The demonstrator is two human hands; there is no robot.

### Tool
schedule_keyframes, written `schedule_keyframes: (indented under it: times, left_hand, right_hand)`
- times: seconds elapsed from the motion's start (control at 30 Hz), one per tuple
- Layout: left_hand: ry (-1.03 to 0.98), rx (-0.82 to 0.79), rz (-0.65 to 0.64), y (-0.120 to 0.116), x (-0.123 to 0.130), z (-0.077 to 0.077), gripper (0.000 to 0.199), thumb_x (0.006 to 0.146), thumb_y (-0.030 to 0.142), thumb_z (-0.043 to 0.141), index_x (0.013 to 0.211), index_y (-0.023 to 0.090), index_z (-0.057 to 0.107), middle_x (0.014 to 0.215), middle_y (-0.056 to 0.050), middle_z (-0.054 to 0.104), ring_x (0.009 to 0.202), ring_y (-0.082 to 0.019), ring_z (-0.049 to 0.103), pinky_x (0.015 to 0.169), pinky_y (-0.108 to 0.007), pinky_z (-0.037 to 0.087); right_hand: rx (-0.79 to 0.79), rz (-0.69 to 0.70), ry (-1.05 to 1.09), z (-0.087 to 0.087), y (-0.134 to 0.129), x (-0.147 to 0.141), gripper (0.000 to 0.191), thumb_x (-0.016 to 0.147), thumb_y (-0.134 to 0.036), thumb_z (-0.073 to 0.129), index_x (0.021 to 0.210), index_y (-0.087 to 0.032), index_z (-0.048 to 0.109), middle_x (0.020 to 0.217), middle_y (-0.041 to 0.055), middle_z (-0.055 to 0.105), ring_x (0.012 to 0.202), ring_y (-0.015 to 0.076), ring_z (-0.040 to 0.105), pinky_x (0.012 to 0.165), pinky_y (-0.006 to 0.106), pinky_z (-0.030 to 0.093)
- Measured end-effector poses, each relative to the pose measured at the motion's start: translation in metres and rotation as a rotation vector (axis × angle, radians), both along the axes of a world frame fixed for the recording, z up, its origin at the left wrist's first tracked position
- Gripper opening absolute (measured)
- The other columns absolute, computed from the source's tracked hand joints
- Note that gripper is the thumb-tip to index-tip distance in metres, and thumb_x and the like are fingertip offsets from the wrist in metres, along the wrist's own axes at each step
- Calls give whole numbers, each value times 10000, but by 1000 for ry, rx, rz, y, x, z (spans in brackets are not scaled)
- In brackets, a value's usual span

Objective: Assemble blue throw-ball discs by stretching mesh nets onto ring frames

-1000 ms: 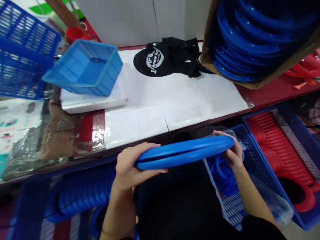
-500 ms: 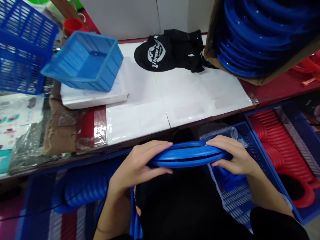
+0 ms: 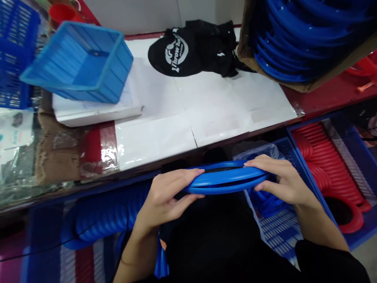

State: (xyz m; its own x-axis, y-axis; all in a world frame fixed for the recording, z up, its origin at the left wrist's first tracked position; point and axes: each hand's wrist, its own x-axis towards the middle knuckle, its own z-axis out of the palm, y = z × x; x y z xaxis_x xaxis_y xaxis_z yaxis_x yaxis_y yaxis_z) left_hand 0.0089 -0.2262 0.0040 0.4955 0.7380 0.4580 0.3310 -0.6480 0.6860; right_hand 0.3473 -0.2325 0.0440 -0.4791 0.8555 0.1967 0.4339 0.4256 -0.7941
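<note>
Between my two hands I hold a pair of blue plastic rings (image 3: 226, 179), one above the other, seen nearly edge-on above my lap. My left hand (image 3: 169, 192) pinches their left side, thumb below and fingers on top. At the right side my right hand (image 3: 279, 179) grips them the same way. A narrow dark gap shows between the two rings at the middle. Behind them runs the front edge of the white-covered table (image 3: 212, 106). Black printed fabric pouches (image 3: 188, 51) lie at its back.
A light blue bin (image 3: 85, 63) sits on a white box (image 3: 100, 114) at left. A cardboard box of blue rings (image 3: 306, 39) stands back right. Below the table are crates with blue rings (image 3: 103, 220) at left and red rings (image 3: 335, 165) at right.
The view has shifted, so the table things appear farther left and higher. Both hands still hold the blue rings, which are tilted slightly more, with a wider view into the upper ring.
</note>
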Motion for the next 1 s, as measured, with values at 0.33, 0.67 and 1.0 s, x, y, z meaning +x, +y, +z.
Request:
schedule_keyframes:
  times: [0.33, 0.67, 1.0]
  left_hand:
    - [148, 14, -128, -1, 12, 25, 482, 1017, 416, 703, 1400, 137, 618, 1257, -162, 784, 1150, -265, 767, 999, -372, 630]
    - [85, 23, -70, -7, 32, 44, 299, 983, 218, 737, 1273, 152, 706, 1185, -103, 821, 1048, -224, 801, 934, -319, 649]
    - [104, -26, -84, 2, 22, 50, 375, 960, 311, 790, 1309, 195, 714, 1218, -85, 817, 1084, -226, 798, 996, -315, 630]
  right_hand:
    - [-92, -17, 27, -2, -11, -1, 486, 862, -442, 871, 1310, -272, 785, 1154, 81, 838, 1060, 272, 779, 1004, 415, 601]
    - [-126, -22, 58, 9, -12, -4, 471, 855, -405, 886, 1297, -273, 791, 1154, 76, 842, 1074, 270, 786, 1032, 431, 572]
    - [-108, -15, -28, 18, -8, -3, 438, 898, -414, 848, 1311, -284, 781, 1178, 59, 834, 1097, 265, 774, 1061, 430, 574]
